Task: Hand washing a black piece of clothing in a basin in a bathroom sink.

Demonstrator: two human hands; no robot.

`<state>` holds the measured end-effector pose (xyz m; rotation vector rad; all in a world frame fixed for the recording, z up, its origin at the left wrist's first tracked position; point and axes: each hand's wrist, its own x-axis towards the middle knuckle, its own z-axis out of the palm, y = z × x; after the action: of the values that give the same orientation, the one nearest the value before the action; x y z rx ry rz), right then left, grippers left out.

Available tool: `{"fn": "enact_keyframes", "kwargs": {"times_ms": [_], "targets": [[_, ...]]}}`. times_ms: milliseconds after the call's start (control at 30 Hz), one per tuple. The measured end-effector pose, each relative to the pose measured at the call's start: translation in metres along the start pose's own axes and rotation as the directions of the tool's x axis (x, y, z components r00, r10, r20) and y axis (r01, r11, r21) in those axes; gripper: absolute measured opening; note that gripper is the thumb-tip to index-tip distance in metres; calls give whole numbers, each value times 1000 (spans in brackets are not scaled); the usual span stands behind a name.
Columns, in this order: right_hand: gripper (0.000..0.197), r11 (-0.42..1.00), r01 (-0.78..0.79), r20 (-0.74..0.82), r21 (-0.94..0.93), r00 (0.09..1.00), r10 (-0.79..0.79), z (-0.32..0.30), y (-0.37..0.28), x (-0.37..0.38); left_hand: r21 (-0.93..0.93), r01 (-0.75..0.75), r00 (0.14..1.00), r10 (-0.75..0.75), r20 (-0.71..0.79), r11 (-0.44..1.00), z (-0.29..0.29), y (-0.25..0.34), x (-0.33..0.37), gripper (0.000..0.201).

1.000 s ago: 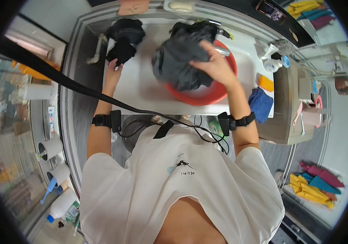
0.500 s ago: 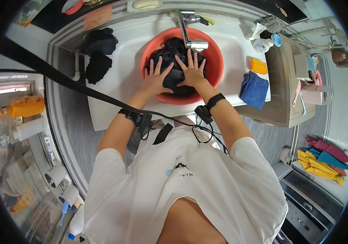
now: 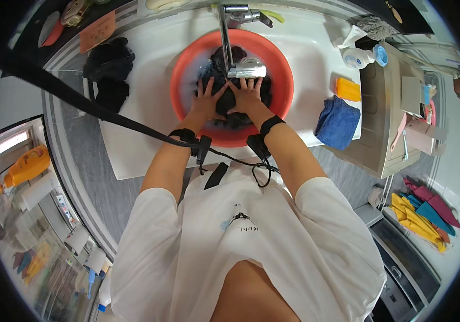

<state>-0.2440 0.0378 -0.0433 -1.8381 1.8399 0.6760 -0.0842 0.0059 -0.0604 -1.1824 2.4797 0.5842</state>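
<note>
A round red basin (image 3: 285,88) stands in the white sink, holding cloudy, bluish water (image 3: 188,80) and a dark, wet cloth (image 3: 224,105). Palms down, both hands press on this cloth side by side. My left hand (image 3: 205,103) has its fingers spread toward the far side of the basin. To its right, my right hand (image 3: 247,100) also lies with fingers apart, its fingertips close beneath the tap's spout. Neither hand grips the cloth. The chrome tap (image 3: 226,40) reaches over the basin and hides part of the cloth.
Black cloths (image 3: 109,61) hang over the sink's left edge. On the right edge lie an orange soap bar (image 3: 348,89) and a folded blue cloth (image 3: 338,123), with a white bottle (image 3: 357,58) behind them. A black strap (image 3: 90,107) crosses the view at left.
Both hands have pushed down on the dark cloth, which now sits lower in the basin. Cloudy water shows around it. The view has shifted slightly.
</note>
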Motion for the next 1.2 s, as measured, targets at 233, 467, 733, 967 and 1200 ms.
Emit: {"fn": "enact_keyframes", "kwargs": {"times_ms": [233, 467, 733, 967, 1200], "targets": [[97, 999, 32, -10, -18, 999, -32, 21, -3, 26, 38, 36, 958, -46, 284, 999, 34, -15, 27, 92], [40, 992, 121, -160, 47, 981, -112, 32, 3, 38, 105, -29, 888, -22, 459, 994, 38, -15, 35, 38], [41, 992, 88, 125, -91, 989, -76, 44, -7, 41, 141, 136, 926, -176, 335, 981, 39, -2, 18, 33], [74, 892, 213, -287, 399, 953, -99, -5, 11, -24, -177, 114, 991, -125, -49, 978, 16, 3, -20, 47], [61, 726, 476, -457, 495, 854, -249, -38, 0, -80, 91, -237, 752, 241, -614, 967, -39, 16, -27, 53]]}}
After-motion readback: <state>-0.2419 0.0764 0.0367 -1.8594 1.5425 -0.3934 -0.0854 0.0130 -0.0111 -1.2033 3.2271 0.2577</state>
